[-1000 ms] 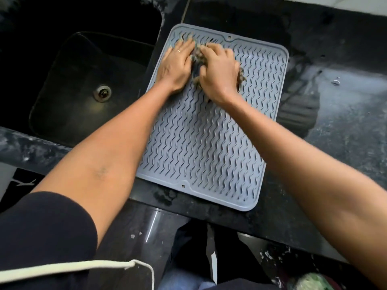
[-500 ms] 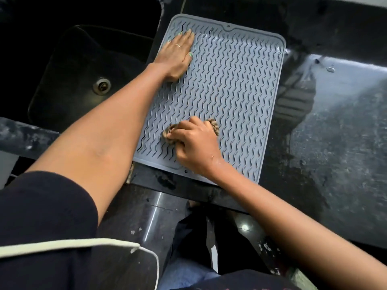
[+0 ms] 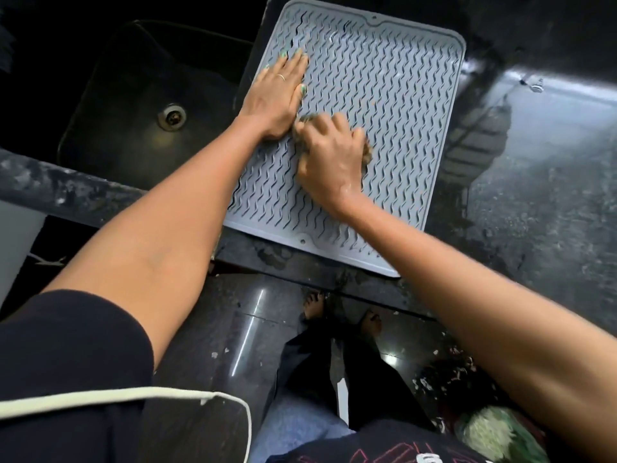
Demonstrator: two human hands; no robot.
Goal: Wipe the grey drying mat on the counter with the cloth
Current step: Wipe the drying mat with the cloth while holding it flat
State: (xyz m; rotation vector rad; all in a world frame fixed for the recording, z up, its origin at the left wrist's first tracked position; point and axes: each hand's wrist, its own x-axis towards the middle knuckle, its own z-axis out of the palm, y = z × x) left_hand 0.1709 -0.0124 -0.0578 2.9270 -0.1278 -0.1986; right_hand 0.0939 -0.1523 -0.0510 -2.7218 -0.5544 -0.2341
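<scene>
Right hand [image 3: 329,155]: fingers curled tight on the cloth [image 3: 366,154], mid-mat [image 3: 394,105].
Left hand [image 3: 278,95]: flat, fingers spread, pinning the mat's left edge.
Sink [image 3: 133,105]: just left, off the worktop [image 3: 534,182].

No text, label or number is legible anywhere.

Ribbed matt mat [image 3: 384,105], glossy counter [image 3: 534,182]

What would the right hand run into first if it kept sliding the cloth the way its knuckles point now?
Most likely the left hand. The right hand, closed on the cloth, points up-left across the grey mat, and its fingertips already sit right beside the left palm; whether they touch is unclear.
</scene>
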